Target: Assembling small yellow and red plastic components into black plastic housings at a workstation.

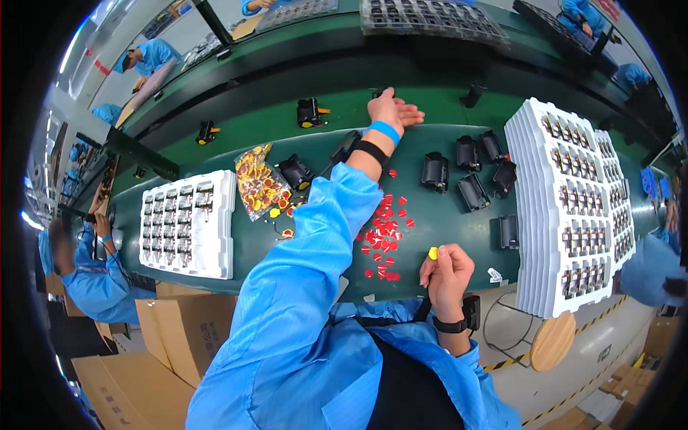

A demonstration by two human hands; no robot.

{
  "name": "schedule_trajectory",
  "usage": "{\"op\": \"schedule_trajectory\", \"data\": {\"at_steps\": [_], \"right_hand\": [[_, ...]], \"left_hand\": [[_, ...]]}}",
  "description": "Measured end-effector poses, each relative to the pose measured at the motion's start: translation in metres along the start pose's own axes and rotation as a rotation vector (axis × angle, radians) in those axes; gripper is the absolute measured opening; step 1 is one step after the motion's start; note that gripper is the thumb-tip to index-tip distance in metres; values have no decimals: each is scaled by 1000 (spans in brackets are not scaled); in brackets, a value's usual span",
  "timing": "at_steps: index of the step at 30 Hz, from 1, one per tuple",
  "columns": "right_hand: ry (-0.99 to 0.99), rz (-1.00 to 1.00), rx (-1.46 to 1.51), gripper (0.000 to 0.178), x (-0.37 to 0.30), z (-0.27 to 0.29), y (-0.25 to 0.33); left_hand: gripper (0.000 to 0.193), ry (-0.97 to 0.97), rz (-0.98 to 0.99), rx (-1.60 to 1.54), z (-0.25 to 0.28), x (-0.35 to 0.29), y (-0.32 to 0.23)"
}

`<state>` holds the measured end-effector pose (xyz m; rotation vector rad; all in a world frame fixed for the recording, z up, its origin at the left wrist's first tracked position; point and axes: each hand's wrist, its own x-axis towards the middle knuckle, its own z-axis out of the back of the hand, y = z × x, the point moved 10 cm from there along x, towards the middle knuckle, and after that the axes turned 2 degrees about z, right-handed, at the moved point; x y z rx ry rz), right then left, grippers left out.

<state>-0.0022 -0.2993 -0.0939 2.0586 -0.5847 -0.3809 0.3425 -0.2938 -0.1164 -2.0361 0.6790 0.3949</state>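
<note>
My left arm stretches across the green workbench (315,233) to the conveyor at the back. There my left hand (393,112) is open, its fingers spread beside a small black part (375,92) that it partly hides. Near the front edge of the bench my right hand (449,276) pinches a small yellow hexagonal sticker (433,253) between thumb and fingers. Many round red pieces (384,236) lie scattered between my arm and my right hand. Several black plastic housings (435,172) stand to the right, and another black housing (294,172) is left of my sleeve.
A clear bag of yellow and red pieces (258,183) lies left of my arm. One white tray of metal parts (223,244) sits at the left; stacked white trays (529,215) rise at the right. On the conveyor is a black-and-orange unit (309,113). A co-worker (93,279) sits at left.
</note>
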Motion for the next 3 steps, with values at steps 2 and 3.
{"op": "schedule_trajectory", "data": {"at_steps": [2, 3], "right_hand": [[11, -7, -6, 23, 1, 1, 0], [15, -14, -16, 22, 2, 2, -1]], "left_hand": [[56, 25, -144, 87, -4, -2, -22], [61, 110, -161, 262, -9, -9, -29]]}}
